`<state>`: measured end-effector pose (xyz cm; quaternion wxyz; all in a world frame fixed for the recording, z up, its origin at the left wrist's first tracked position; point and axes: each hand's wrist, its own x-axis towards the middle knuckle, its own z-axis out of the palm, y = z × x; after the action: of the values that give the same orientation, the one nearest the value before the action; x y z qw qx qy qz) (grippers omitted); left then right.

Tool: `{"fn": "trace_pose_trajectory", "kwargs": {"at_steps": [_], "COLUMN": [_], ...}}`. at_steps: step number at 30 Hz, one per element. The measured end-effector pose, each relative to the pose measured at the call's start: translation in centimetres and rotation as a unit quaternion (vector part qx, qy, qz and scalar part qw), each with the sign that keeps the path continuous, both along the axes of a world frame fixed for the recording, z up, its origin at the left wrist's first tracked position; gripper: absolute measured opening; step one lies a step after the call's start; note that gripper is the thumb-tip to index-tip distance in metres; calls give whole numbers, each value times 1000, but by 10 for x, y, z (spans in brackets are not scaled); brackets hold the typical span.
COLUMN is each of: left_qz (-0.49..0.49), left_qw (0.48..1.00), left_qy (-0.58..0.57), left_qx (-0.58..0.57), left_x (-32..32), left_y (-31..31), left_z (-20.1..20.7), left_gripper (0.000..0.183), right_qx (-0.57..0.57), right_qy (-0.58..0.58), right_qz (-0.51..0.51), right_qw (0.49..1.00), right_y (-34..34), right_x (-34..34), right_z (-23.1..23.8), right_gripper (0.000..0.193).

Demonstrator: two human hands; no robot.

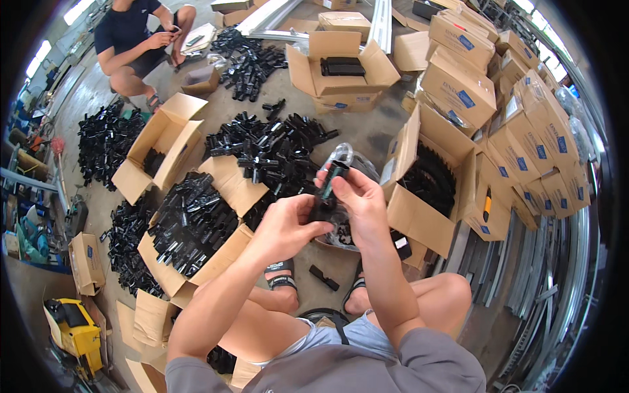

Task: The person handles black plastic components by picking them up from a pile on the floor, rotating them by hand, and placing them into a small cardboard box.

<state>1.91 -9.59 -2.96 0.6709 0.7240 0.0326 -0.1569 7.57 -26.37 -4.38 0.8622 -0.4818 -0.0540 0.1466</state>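
Note:
Both my hands hold one short, glossy black tube-like part in front of me. My left hand grips its lower end, with thumb and fingers closed around it. Higher up, my right hand pinches the other end between thumb and fingers. The part stands tilted, its upper end leaning to the right. Just behind it lies a clear plastic bag, partly hidden by my hands. A single black part rests on the floor between my sandalled feet.
Heaps of similar black parts cover the floor ahead. An open carton full of them stands left; another carton holds black parts at right. Stacked cartons and metal strips lie further right. A co-worker sits far left.

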Motion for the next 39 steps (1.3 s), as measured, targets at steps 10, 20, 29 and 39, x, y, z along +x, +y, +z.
{"fn": "trace_pose_trajectory", "kwargs": {"at_steps": [10, 20, 29, 39], "left_qz": [27, -32, -72, -98], "left_qw": [922, 916, 904, 883], "left_qy": [-147, -76, -53, -68], "left_qx": [357, 392, 419, 454], "left_x": [10, 28, 44, 30], "left_y": [41, 51, 49, 48], "left_z": [21, 21, 14, 8], "left_gripper": [34, 37, 32, 36], "right_qx": [-212, -664, -620, -58], "right_qy": [147, 155, 171, 317], "right_qz": [-227, -158, -228, -207], "right_qw": [939, 715, 731, 924], "right_y": [-63, -39, -34, -72], "right_x": [154, 214, 204, 141], "right_z": [-211, -353, -374, -287], "right_gripper": [24, 23, 31, 30]}}
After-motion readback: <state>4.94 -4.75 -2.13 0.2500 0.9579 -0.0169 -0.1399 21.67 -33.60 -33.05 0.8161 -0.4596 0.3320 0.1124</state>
